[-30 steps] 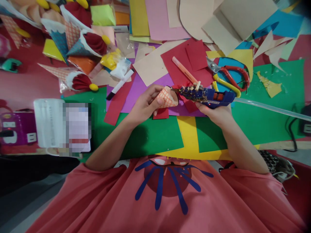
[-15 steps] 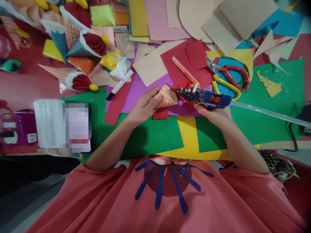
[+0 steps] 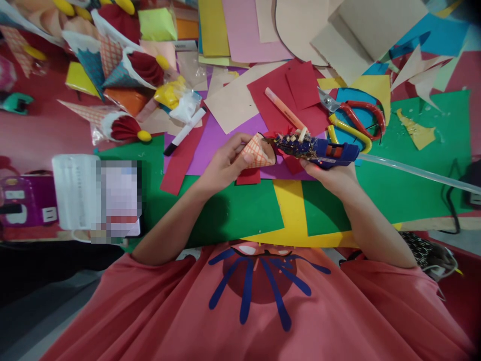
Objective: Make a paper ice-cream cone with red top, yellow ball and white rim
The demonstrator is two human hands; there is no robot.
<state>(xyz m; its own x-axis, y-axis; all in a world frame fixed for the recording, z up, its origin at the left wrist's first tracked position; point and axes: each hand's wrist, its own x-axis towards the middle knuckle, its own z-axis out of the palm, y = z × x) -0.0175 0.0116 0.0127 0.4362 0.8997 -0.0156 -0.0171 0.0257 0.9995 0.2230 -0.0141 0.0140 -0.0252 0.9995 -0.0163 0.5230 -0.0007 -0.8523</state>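
My left hand (image 3: 228, 161) is closed around a small paper cone (image 3: 259, 152) with an orange checked pattern, its open end turned to the right. A blue glue gun (image 3: 330, 153) lies in my right hand (image 3: 326, 176), fingers wrapped under its body. Crusted glue and scraps cover the gun's front, and its nozzle is at the upper rim of the cone; whether it touches I cannot tell. A clear glue stick (image 3: 417, 169) runs out of the gun's back to the right. A small red light shows near my right thumb.
Red-handled scissors (image 3: 363, 118) lie behind the gun, beside yellow handles (image 3: 351, 133). An orange marker (image 3: 287, 109) and a black-tipped marker (image 3: 185, 131) rest on coloured sheets. Finished-looking cones (image 3: 124, 65) are heaped at back left. A phone (image 3: 120, 198) lies at front left.
My left fingers have shifted slightly on the cone, and the cone has turned a little. The glue gun stays almost where it was, at the cone's rim.
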